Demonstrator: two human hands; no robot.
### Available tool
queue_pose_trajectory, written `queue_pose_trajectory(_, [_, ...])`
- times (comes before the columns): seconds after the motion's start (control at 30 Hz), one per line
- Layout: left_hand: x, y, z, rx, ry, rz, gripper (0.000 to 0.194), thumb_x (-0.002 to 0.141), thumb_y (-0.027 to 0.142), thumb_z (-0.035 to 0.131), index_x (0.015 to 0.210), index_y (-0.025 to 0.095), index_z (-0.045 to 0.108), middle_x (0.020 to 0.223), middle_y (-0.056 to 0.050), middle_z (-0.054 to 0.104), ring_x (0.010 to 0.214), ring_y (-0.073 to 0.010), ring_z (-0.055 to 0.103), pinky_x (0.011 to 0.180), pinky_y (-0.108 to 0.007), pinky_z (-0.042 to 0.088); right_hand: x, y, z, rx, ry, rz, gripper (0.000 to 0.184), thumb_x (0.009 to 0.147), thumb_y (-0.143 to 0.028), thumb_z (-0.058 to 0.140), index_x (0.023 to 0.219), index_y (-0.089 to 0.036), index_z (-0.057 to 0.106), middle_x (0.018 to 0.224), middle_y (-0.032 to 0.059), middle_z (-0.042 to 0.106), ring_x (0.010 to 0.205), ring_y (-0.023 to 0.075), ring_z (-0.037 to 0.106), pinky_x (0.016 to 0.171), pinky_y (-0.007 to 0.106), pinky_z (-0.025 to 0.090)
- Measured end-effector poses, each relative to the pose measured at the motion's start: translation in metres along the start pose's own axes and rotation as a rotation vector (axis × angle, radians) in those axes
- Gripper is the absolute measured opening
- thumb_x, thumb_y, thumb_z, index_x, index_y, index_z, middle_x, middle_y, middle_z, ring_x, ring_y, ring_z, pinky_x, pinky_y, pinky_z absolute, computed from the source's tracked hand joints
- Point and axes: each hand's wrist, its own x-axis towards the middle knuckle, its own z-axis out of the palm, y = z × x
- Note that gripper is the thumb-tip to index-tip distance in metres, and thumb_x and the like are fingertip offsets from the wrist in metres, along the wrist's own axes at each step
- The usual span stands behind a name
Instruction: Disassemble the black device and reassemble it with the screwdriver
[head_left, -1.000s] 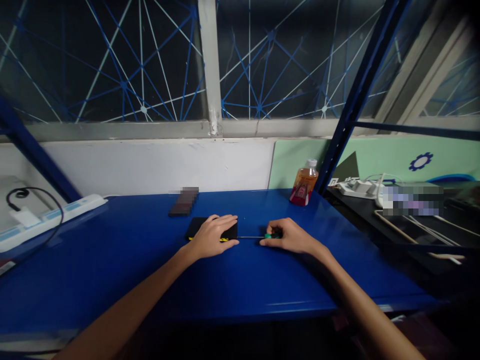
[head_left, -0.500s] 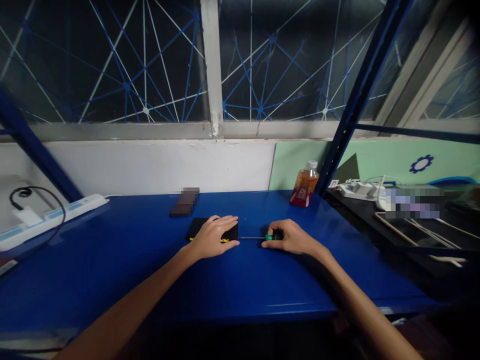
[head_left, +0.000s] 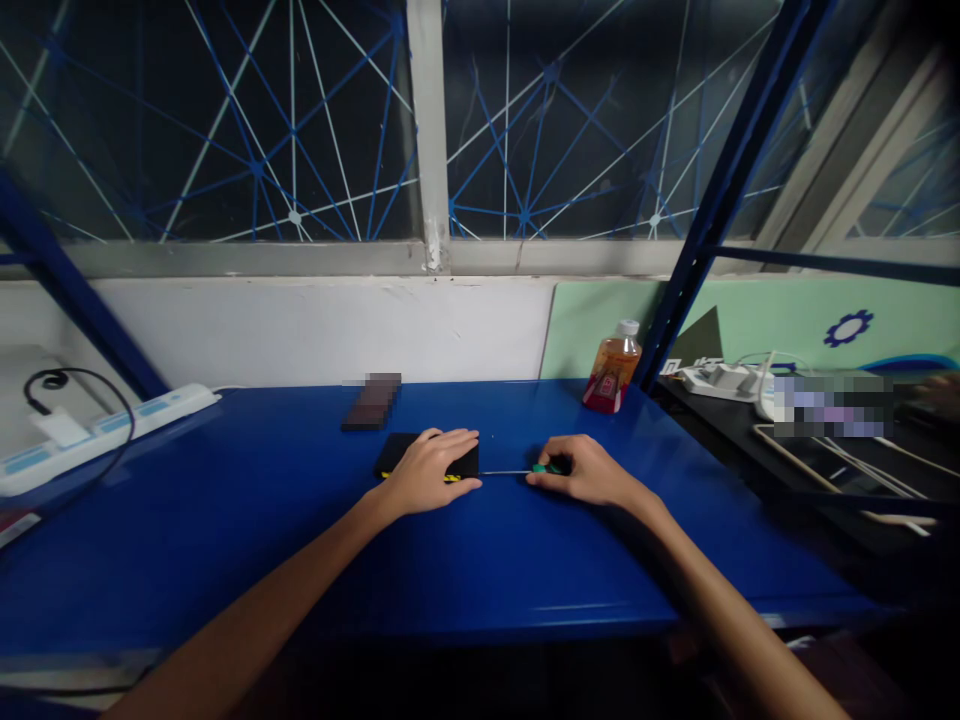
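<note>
A flat black box [head_left: 396, 452] with yellow marks along its near edge lies on the blue table [head_left: 300, 540]. My left hand [head_left: 429, 470] rests on top of it, fingers lying flat and spread over its right half. My right hand [head_left: 581, 470] is closed round the green handle of a small screwdriver [head_left: 540, 468]. The thin metal shaft runs left from the handle, and its tip meets the right side of the black box.
A dark flat device [head_left: 371, 402] lies behind the box. An orange drink bottle [head_left: 613, 367] stands at the back right by a blue rack post [head_left: 720, 190]. A white power strip [head_left: 105, 428] with a black cable sits far left. Cables and adapters crowd the dark bench [head_left: 825, 440] to the right.
Both hands keep their places on the box and the screwdriver; only the view has shifted slightly.
</note>
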Motion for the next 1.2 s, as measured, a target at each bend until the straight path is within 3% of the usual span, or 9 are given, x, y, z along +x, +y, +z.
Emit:
queue_pose_trajectory(0.13, [0.0,0.001,-0.001,-0.001,0.004,0.006,0.058,0.087,0.051,0.06,0.137,0.022,0.05,0.139,-0.011,0.053,0.126,-0.0294,0.051,0.104,-0.049,0.038,0.002,0.004,0.003,0.044,-0.002,0.008,0.034,0.07,-0.05,0.074,0.072,-0.019,0.061,0.069,-0.0015,0.061,0.059,0.0117,0.048,0.055,0.025,0.03])
queue_pose_trajectory(0.3, [0.0,0.002,-0.002,0.008,-0.02,-0.009,0.059,0.087,0.049,0.06,0.138,0.022,0.048,0.14,-0.01,0.052,0.128,-0.0282,0.05,0.105,-0.049,0.036,0.001,0.002,0.005,0.076,-0.032,0.025,0.034,0.069,-0.047,0.076,0.074,-0.02,0.056,0.064,-0.0043,0.057,0.056,0.0103,0.044,0.053,0.024,0.029])
queue_pose_trajectory(0.5, [0.0,0.003,-0.003,0.008,-0.03,0.01,0.056,0.089,0.046,0.058,0.14,0.029,0.043,0.141,-0.007,0.051,0.129,-0.0268,0.049,0.104,-0.049,0.036,0.0,-0.002,0.0,0.043,-0.006,-0.029,0.034,0.088,-0.048,0.055,0.074,-0.02,0.065,0.065,-0.0007,0.062,0.057,0.0119,0.049,0.057,0.026,0.032])
queue_pose_trajectory(0.67, [-0.001,0.004,-0.004,-0.004,-0.033,0.01,0.057,0.089,0.045,0.058,0.141,0.029,0.042,0.142,-0.007,0.051,0.13,-0.0274,0.047,0.106,-0.05,0.034,0.001,0.005,0.002,0.02,0.029,-0.041,0.034,0.074,-0.052,0.071,0.07,-0.019,0.065,0.074,0.0012,0.064,0.061,0.0126,0.052,0.058,0.025,0.033])
queue_pose_trajectory(0.8, [-0.001,0.004,-0.004,-0.006,-0.038,0.004,0.056,0.09,0.044,0.057,0.142,0.028,0.042,0.142,-0.007,0.051,0.13,-0.0279,0.047,0.106,-0.053,0.034,0.002,0.006,0.006,0.005,0.006,0.014,0.034,0.069,-0.049,0.076,0.075,-0.02,0.058,0.066,-0.0032,0.059,0.057,0.011,0.046,0.055,0.024,0.031])
queue_pose_trajectory(1.0, [-0.002,0.008,-0.005,0.033,0.052,0.061,0.037,0.087,0.038,0.061,0.124,0.031,0.062,0.142,-0.005,0.05,0.136,-0.0306,0.038,0.111,-0.06,0.021,0.002,0.002,0.004,0.021,-0.03,0.031,0.032,0.07,-0.043,0.075,0.073,-0.02,0.052,0.063,-0.0049,0.054,0.056,0.0102,0.043,0.053,0.023,0.028])
queue_pose_trajectory(1.2, [-0.001,0.014,-0.006,0.023,0.134,0.084,0.019,0.087,0.032,0.063,0.102,0.03,0.073,0.137,-0.005,0.054,0.13,-0.028,0.044,0.11,-0.057,0.025,0.002,0.002,0.002,0.044,-0.025,0.037,0.029,0.071,-0.042,0.073,0.072,-0.02,0.053,0.063,-0.0048,0.054,0.055,0.0098,0.042,0.053,0.023,0.028])
